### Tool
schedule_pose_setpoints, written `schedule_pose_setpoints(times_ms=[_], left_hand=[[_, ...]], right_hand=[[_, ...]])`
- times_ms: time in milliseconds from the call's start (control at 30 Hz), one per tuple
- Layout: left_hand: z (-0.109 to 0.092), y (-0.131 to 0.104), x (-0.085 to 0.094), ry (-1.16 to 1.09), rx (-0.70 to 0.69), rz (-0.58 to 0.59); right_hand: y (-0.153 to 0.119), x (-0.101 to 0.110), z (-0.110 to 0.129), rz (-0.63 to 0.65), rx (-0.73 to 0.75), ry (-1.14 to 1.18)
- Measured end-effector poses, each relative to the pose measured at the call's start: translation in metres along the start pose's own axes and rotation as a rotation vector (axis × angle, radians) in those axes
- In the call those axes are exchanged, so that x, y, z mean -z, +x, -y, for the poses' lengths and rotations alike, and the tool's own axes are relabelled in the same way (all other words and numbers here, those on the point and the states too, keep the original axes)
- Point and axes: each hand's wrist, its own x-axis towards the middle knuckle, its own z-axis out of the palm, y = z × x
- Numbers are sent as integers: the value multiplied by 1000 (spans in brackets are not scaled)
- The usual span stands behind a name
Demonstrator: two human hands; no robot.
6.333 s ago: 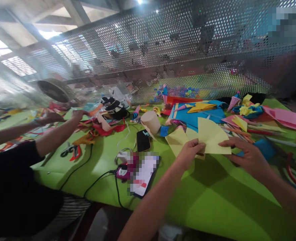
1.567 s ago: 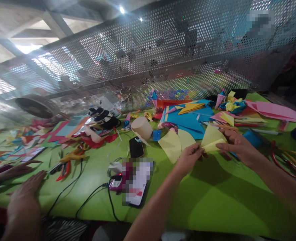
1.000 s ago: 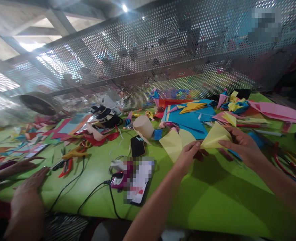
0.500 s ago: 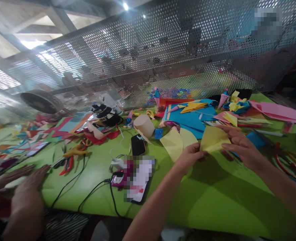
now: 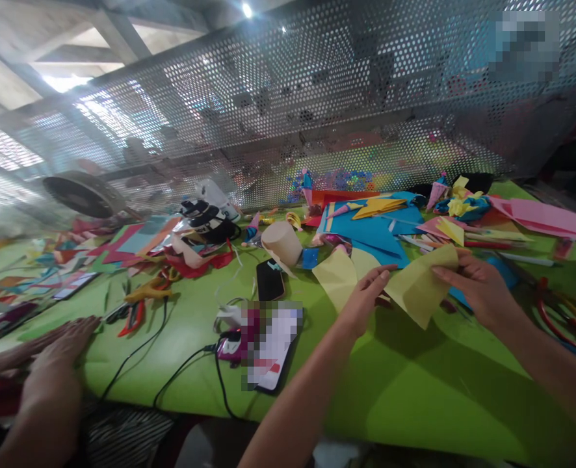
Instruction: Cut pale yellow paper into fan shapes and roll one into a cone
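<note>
A sheet of yellow paper [image 5: 417, 292] is held up over the green table, slightly curved, with one corner pointing down. My right hand [image 5: 478, 283] pinches its upper right edge between thumb and fingers. My left hand [image 5: 366, 296] is closed at the paper's left edge, its thumb on top and the other fingertips partly hidden. Behind my left hand, pale yellow paper pieces [image 5: 335, 276] lie on the table. Blue sheets [image 5: 373, 240] with a folded yellow piece [image 5: 378, 207] on top are farther back.
A phone [image 5: 273, 348] and a purple power socket [image 5: 234, 348] with cables lie left of my forearm. A dark phone [image 5: 270, 279] rests beside a paper roll [image 5: 281, 242]. Orange-handled pliers [image 5: 134, 317] and a co-worker's hands [image 5: 66, 341] are at left. Perforated metal panels [image 5: 268, 123] stand behind.
The yellow paper has opened out from a smaller shape, and a corner now hangs lower. My right hand has shifted slightly right, and my left hand has turned with its thumb higher.
</note>
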Motion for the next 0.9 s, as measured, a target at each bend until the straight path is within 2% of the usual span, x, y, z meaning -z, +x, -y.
schedule_pose_setpoints(times_ms=[233, 367, 633, 900], left_hand=[[3, 2, 0, 43, -4, 84], [9, 6, -1, 71, 28, 51], [12, 8, 2, -79, 92, 18], [11, 9, 5, -96, 95, -52]], right_hand=[[-1, -1, -2, 4, -6, -5], [-2, -5, 3, 44, -29, 39], [-3, -4, 8, 66, -25, -8], [-2, 0, 14, 161, 101, -155]])
